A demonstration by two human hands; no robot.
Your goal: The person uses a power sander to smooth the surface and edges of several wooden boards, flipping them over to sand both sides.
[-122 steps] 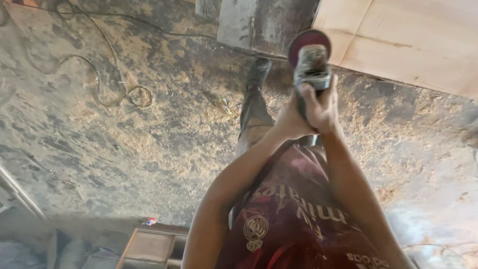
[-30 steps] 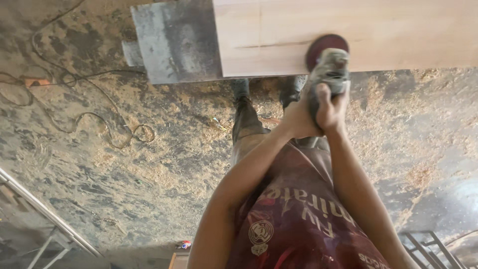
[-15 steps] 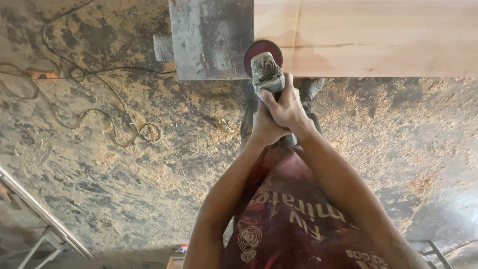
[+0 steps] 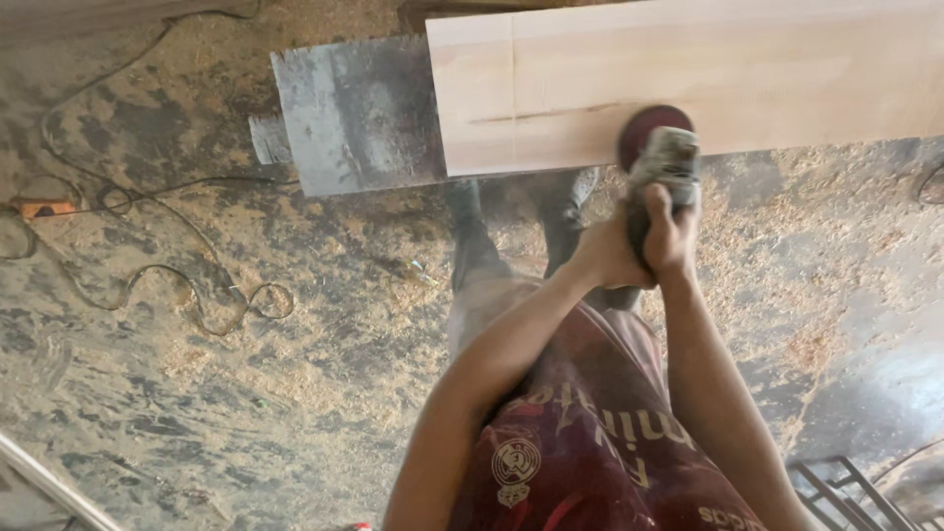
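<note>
Nearest the camera is the person's dark red shirt (image 4: 580,442), and from it both forearms run forward to meet on the body of a grey angle grinder (image 4: 664,167); the right hand (image 4: 672,231) has its fingers clamped round the grinder's body from the outer side, and the left hand (image 4: 605,254) is pressed in beside it on the same grip, its fingers mostly hidden behind the right, so that their wrap can be judged closed but not seen in full. The grinder's dark red sanding disc (image 4: 649,128) lies against the near part of a long pale wooden board (image 4: 708,79), close to its near edge and just right of a thin dark crack line in the grain; a faint haze of dust hangs below that edge. The tool looks compact but dense, hard-shelled and dusty — likely to twist or skate on the smooth wood, so the two-handed hold low on its body, well back from the disc, seems the sound place to take it. The board looks stiff and broad, resting on a grey, scuffed metal worktop (image 4: 354,113) that juts out at its left end. Beyond and below, the person's legs stand on a floor (image 4: 197,393) strewn with sawdust; thin cables (image 4: 202,295) coil across it at the left.
</note>
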